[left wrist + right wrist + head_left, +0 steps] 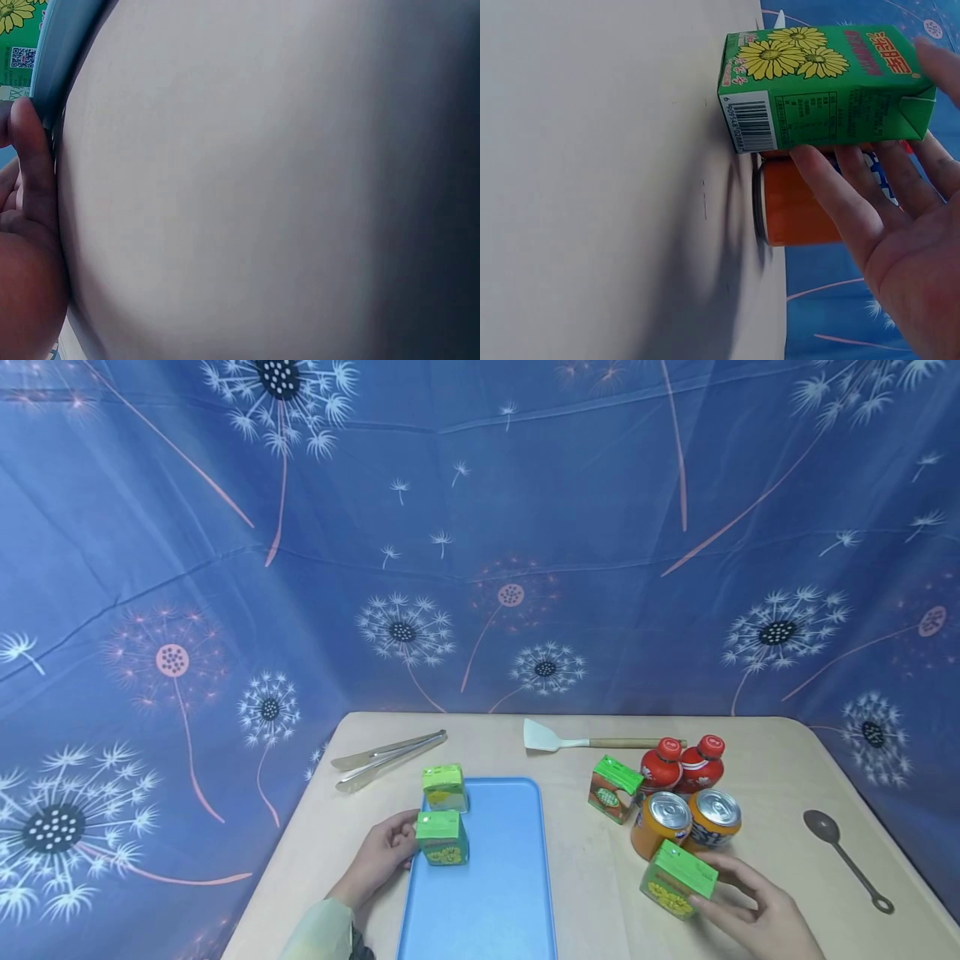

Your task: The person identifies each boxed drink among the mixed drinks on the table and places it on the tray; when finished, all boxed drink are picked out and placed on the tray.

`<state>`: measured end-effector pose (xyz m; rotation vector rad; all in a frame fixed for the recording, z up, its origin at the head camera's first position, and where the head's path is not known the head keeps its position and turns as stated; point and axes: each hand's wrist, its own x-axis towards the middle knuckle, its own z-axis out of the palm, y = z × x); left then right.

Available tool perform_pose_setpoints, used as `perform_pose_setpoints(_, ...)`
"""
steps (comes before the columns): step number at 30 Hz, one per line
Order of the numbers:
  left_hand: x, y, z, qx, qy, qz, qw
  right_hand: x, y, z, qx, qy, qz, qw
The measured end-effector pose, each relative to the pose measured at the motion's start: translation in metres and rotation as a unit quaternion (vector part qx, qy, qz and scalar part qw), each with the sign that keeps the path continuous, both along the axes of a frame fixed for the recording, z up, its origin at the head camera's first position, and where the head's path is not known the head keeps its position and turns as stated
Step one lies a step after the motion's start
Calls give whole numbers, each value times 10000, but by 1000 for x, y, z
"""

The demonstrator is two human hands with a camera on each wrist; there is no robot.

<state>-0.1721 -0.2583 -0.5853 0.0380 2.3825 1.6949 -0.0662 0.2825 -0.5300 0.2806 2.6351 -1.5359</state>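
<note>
green and printed with yellow flowers, a carton (678,879) is sitting in the grasp of our right hand (761,912); we are pinching it between thumb and fingers, just in front of two orange cans (662,827). (from the right wrist, we are also seeing its barcode.) we cannot tell whether its base is touching the pale table (600,893).

our left hand (382,856) is lying at the left rim of a blue tray (487,893), its fingers bending beside the nearer tray carton (442,839); we cannot tell whether they are grasping the carton, the rim or nothing. that carton is standing on the tray, while the farther carton (446,787) is standing at the far left corner.

behind the cans, two red bottles (662,767) are standing close together, with a green-topped carton (615,789) just left of them. we are also seeing a white-headed spatula (551,740), metal tongs (390,762) and a dark spoon (828,833) lying about.
</note>
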Motion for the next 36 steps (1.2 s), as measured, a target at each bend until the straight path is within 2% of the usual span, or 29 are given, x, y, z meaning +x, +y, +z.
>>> perform_pose_setpoints(10, 1, 2, 4, 71, -66, 37, 9999, -1, -4, -2, -26, 37, -108, 9999)
perform_pose_setpoints(24, 2, 0, 2, 12, -44, 69, 10000, 0, -14, -2, 241, 533, -406, 9975)
perform_pose_setpoints(36, 0, -1, -1, -86, -17, -39, 10000, -2, -26, -3, -109, 818, -348, 9960)
